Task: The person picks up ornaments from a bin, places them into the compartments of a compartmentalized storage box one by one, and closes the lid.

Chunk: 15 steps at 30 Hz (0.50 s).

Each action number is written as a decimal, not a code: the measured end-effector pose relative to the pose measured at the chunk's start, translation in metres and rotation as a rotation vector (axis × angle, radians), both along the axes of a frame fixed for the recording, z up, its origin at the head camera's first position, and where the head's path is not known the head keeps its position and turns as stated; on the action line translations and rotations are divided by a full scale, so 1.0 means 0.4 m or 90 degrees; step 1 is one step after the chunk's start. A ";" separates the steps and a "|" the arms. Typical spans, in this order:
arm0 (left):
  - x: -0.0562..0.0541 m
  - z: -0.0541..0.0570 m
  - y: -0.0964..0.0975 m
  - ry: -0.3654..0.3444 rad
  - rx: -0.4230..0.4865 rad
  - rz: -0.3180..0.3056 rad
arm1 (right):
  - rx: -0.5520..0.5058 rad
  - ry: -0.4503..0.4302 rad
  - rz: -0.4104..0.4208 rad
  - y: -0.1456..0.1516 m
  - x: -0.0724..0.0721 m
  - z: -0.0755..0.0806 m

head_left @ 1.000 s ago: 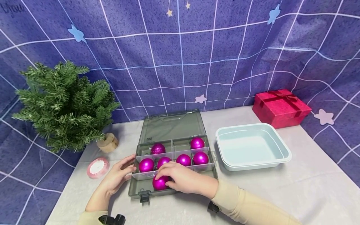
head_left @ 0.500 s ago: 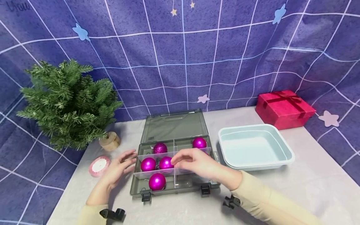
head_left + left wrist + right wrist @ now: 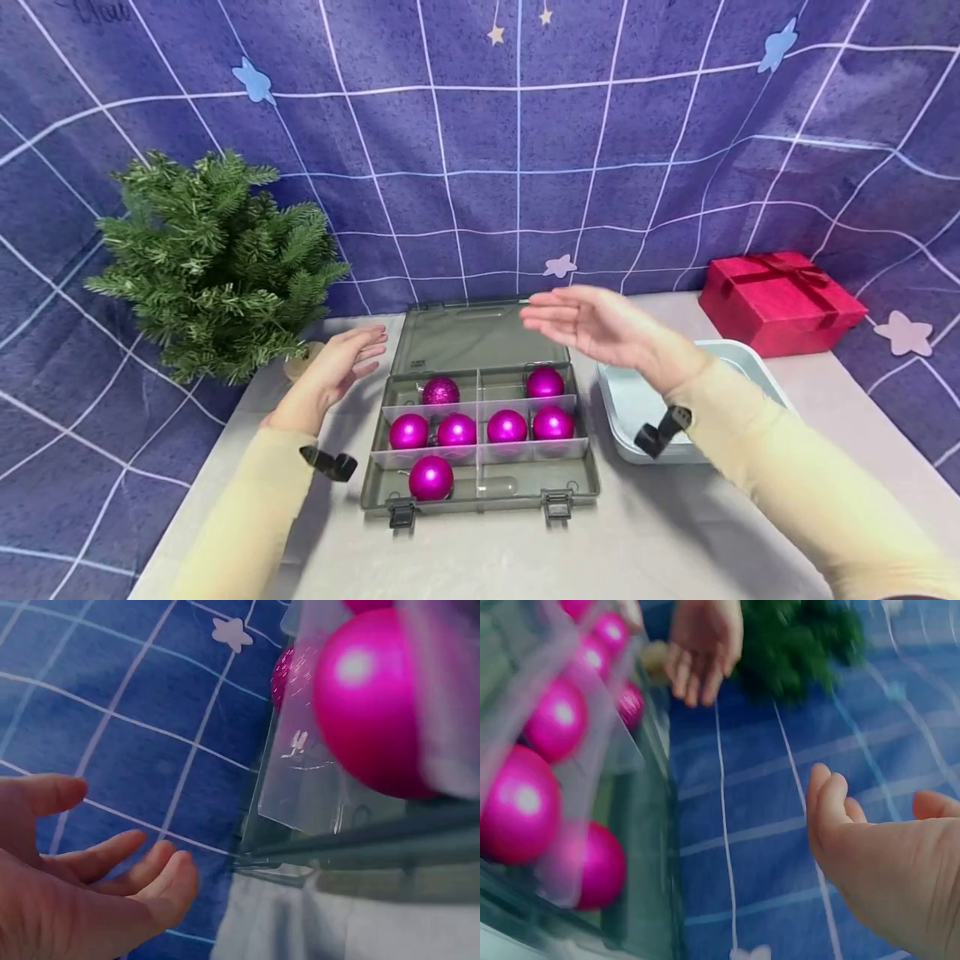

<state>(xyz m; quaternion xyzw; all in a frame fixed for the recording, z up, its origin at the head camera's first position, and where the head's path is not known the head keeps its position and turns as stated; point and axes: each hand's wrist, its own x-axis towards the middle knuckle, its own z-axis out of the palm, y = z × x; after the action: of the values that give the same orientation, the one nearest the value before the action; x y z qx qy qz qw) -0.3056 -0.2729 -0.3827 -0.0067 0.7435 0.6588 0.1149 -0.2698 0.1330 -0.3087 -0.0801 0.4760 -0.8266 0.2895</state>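
A grey see-through case [image 3: 517, 498] lies on the table with its lid [image 3: 480, 342] folded back. Clear dividers split it into compartments. Several magenta ball ornaments sit inside: a glittery one [image 3: 441, 391] at back left, one [image 3: 545, 382] at back right, a row across the middle, and one [image 3: 431, 478] at front left. My left hand [image 3: 341, 362] hovers left of the case, fingers extended and holding nothing. Above the lid's right side floats my right hand [image 3: 600, 327], palm turned inward, fingers straight, also holding nothing. Neither hand touches the case.
A small green artificial tree [image 3: 217, 267] with a wooden base stands at left. To the right is a pale blue tub [image 3: 622, 433], partly hidden by the right arm. Behind it sits a red gift box [image 3: 783, 304]. A blue grid-patterned cloth [image 3: 480, 133] hangs behind.
My right hand has let go of the front ball and risen away to the right, off the case. The left hand has lifted from the case's left side. That ball sits slightly farther left in its compartment.
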 end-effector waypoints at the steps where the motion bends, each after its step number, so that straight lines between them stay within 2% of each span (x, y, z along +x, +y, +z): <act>1: -0.019 -0.002 0.003 -0.017 0.013 0.012 | -0.036 -0.045 -0.023 0.007 -0.026 0.001; 4: -0.075 -0.017 0.011 -0.055 0.031 0.047 | -0.099 -0.143 -0.099 0.022 -0.106 -0.011; 8: -0.133 -0.041 0.013 -0.103 0.024 0.059 | -0.102 -0.227 -0.166 0.039 -0.194 -0.049; 10: -0.153 -0.049 0.011 -0.129 0.022 0.046 | -0.090 -0.261 -0.178 0.047 -0.228 -0.076; 15: -0.182 -0.053 0.007 -0.178 0.053 0.020 | -0.043 -0.303 -0.161 0.047 -0.269 -0.132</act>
<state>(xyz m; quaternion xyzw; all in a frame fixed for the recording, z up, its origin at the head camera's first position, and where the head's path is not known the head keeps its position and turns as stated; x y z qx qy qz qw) -0.3785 -0.2703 -0.4040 -0.1048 0.6921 0.6834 0.2073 -0.3776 0.1520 -0.3614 0.1669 0.3729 -0.8672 0.2848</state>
